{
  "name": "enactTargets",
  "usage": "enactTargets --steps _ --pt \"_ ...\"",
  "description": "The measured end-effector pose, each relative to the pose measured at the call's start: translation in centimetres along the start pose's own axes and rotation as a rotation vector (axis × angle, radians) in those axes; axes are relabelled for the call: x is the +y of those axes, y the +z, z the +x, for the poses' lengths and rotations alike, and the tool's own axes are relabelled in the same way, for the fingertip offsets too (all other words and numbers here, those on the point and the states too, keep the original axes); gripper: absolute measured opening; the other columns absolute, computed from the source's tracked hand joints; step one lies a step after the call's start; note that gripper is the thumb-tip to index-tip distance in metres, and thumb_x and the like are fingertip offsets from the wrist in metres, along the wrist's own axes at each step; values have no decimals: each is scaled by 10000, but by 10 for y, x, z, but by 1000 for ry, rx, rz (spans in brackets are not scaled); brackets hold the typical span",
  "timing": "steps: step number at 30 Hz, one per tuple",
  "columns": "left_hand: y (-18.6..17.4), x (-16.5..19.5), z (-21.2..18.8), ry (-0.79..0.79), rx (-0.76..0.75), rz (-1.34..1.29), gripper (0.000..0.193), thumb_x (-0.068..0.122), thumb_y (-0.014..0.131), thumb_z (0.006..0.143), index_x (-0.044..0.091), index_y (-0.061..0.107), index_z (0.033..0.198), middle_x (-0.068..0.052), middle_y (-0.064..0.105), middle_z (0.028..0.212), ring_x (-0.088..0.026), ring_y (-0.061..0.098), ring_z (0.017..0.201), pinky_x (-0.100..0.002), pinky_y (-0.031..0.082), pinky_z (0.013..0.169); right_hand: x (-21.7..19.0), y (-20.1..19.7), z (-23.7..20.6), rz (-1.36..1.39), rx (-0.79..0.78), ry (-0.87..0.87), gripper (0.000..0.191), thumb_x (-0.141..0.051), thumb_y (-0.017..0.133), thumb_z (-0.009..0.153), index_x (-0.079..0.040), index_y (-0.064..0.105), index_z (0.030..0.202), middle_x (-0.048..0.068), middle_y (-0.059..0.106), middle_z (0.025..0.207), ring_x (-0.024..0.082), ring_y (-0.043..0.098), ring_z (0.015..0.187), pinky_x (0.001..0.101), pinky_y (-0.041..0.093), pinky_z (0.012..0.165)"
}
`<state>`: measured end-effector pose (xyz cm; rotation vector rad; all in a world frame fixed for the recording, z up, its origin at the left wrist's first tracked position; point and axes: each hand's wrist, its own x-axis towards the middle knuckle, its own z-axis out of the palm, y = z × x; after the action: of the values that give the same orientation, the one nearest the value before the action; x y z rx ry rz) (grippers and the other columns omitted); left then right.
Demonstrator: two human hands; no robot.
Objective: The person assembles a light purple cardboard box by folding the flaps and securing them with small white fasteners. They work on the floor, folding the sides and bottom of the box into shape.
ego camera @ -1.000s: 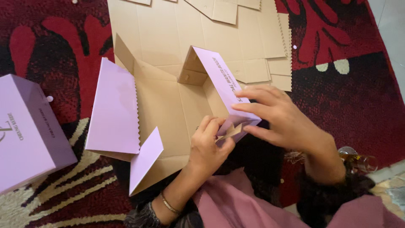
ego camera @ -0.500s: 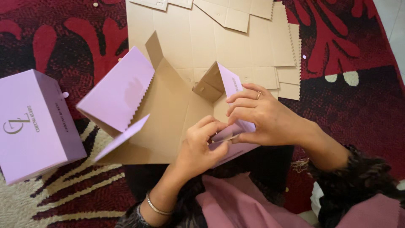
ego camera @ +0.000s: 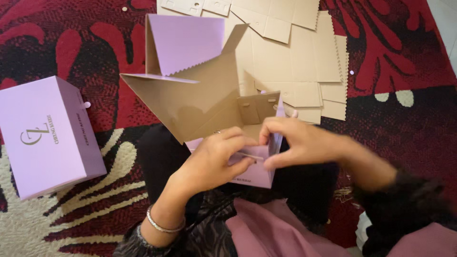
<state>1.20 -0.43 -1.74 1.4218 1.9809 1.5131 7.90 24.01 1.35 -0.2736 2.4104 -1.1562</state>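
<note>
A half-folded cardboard box (ego camera: 204,100), lilac outside and brown inside, stands on my lap with its flaps raised. My left hand (ego camera: 216,157) pinches the near lilac wall of this box from the left. My right hand (ego camera: 297,140) grips the same wall at its right corner, fingers curled over the edge. The wall's lilac face (ego camera: 254,176) points toward me below both hands. One scalloped lilac flap (ego camera: 188,43) sticks up at the far side.
A finished lilac box (ego camera: 47,135) sits on the red patterned carpet (ego camera: 395,119) at the left. A stack of flat brown box blanks (ego camera: 295,52) with scalloped edges lies beyond the hands. My pink clothing fills the bottom edge.
The box has been turned and tipped up, so its big flap now rises at the far side. Both hands have closed in on the near wall and folded it upright.
</note>
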Motion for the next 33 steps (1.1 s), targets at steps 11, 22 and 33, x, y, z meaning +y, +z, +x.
enactTargets --steps 11,22,33 --pt "34 16 -27 196 -173 103 129 138 672 918 88 653 1035 -96 616 940 -307 669 808 -413 540 705 32 13 47 200 -919 71 201 -146 691 910 17 742 1016 49 783 875 112 712 814 301 595 740" --pt "76 21 -64 375 -326 264 200 133 583 924 54 607 1107 -101 616 983 -264 691 803 -371 548 670 66 92 41 159 -1237 192 217 -189 819 793 -12 739 891 91 749 792 138 712 701 298 577 597" --pt "132 -1 -103 394 -216 181 145 106 589 983 122 683 1092 -45 652 984 -220 685 735 -357 519 588 36 98 -3 -78 -1050 40 303 -300 718 785 -37 739 935 173 736 854 302 709 793 427 539 713"
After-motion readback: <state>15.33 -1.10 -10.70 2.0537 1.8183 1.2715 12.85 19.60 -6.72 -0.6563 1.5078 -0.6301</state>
